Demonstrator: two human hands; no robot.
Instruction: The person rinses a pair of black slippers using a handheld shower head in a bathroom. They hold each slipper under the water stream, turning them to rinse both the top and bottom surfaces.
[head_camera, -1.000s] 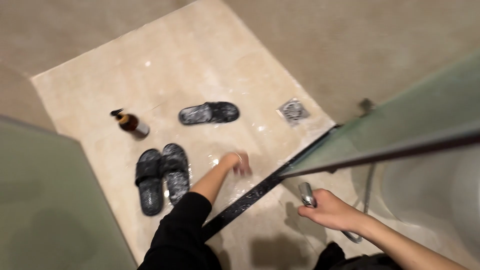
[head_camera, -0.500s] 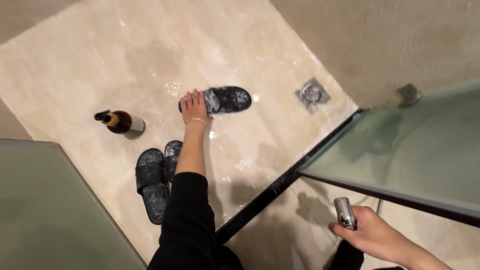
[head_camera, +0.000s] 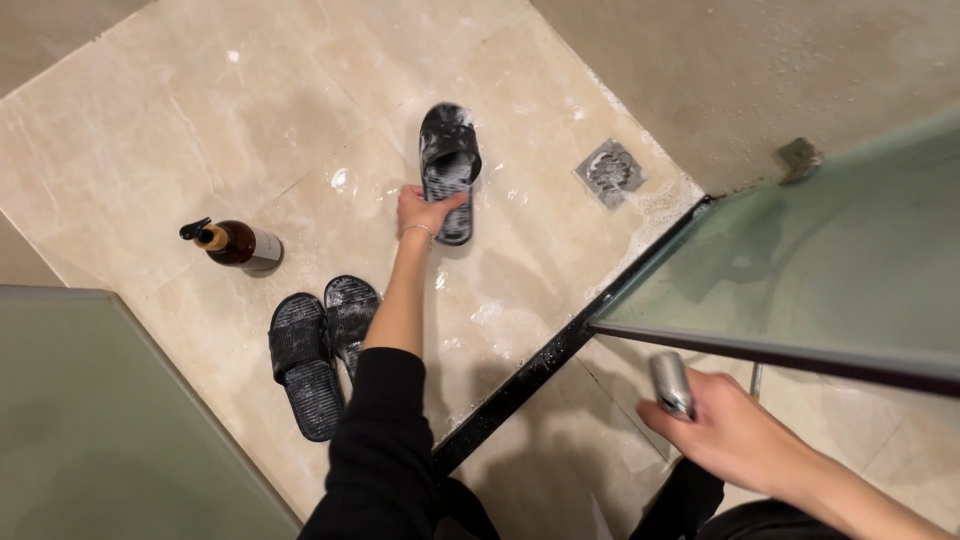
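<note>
The left hand (head_camera: 425, 212) reaches out over the wet tiled floor (head_camera: 200, 110) and grips a black slipper (head_camera: 449, 165) by its near end, thumb on one edge and fingers curled round the other. The slipper is soapy and lies flat on the tiles, its far end pointing to about twelve o'clock from the hand. A black sleeve covers that arm up to the forearm.

The right hand (head_camera: 735, 432) is down at about four o'clock from the slipper, closed round a short silver handle (head_camera: 671, 383) (what it belongs to cannot be told). It sits just below the dark lower edge of a frosted glass door (head_camera: 800, 270).

A pair of black slippers (head_camera: 320, 345) lies side by side at about seven o'clock from the held one, just beside the sleeve. A brown pump bottle (head_camera: 235, 245) lies on its side at nine o'clock. A square metal drain (head_camera: 610, 172) is set in the floor at three o'clock, near a black sill (head_camera: 560, 345) that runs slantwise across the floor.
</note>
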